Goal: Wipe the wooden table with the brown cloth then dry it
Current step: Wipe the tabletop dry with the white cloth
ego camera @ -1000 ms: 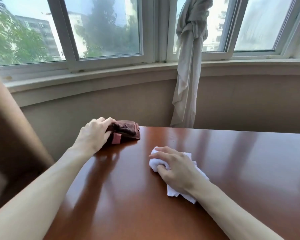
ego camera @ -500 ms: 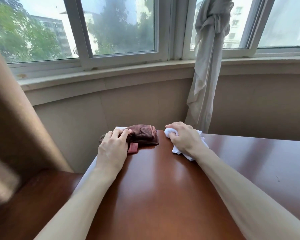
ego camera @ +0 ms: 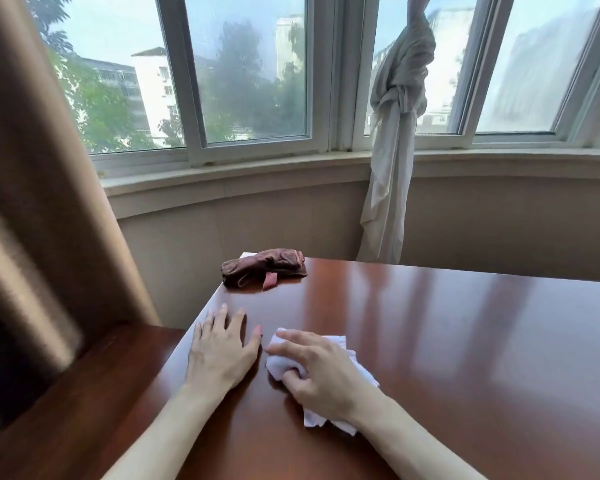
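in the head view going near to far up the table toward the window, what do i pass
right hand gripping the white cloth → left hand flat on the table → brown cloth at the far corner → knotted curtain → window

Much of the white cloth (ego camera: 329, 367) lies hidden under the right hand (ego camera: 321, 374), only its edges showing. Both forearms run off the bottom edge. The brown curtain (ego camera: 32, 202) at left is blurred and cut by the frame's left side. The wooden table (ego camera: 465, 341) runs off the right and bottom edges.
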Motion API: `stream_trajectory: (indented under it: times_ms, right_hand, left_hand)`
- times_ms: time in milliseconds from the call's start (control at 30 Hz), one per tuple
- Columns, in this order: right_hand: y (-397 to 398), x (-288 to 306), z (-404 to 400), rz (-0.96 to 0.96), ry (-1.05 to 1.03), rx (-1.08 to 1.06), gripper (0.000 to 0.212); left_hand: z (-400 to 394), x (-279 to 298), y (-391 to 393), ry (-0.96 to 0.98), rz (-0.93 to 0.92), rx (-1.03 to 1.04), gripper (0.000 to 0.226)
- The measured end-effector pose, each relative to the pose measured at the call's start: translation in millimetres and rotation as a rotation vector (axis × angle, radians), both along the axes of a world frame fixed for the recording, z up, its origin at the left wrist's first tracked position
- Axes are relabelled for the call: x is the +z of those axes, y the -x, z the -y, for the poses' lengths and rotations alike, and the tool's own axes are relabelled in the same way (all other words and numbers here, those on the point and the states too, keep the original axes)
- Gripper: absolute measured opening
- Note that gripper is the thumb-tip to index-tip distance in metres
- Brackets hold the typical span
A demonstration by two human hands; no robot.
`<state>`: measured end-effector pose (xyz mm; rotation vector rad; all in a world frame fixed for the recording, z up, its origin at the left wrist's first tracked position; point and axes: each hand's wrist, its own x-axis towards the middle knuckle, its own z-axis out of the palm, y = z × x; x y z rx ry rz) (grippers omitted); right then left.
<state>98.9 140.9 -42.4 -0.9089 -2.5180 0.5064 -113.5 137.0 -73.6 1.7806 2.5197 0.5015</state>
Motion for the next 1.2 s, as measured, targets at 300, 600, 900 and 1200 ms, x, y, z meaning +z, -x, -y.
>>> stream_trajectory:
  times_ms: [300,600,900,1200]
  right_hand:
    - [-36,-1,-136,-0.012,0.017,-0.418,0.039]
    - [-3,-3,-265,0.027,0.025,-0.639,0.034]
    - [32,-1,-73,0.032,-0.023,-0.103,0.045]
    - [77,5,-25,0.011,0.016,0.092,0.041]
  left_hand:
    - [12,2,-6,-0.041,0.039,0.046,0.065]
    - [3,0,-3,0.018,0.001,0.080,0.074]
    - [7,17,9,-0.150,0.431,0.046,0.048]
    - [76,8,42,-0.082,0.112,0.032,0.054]
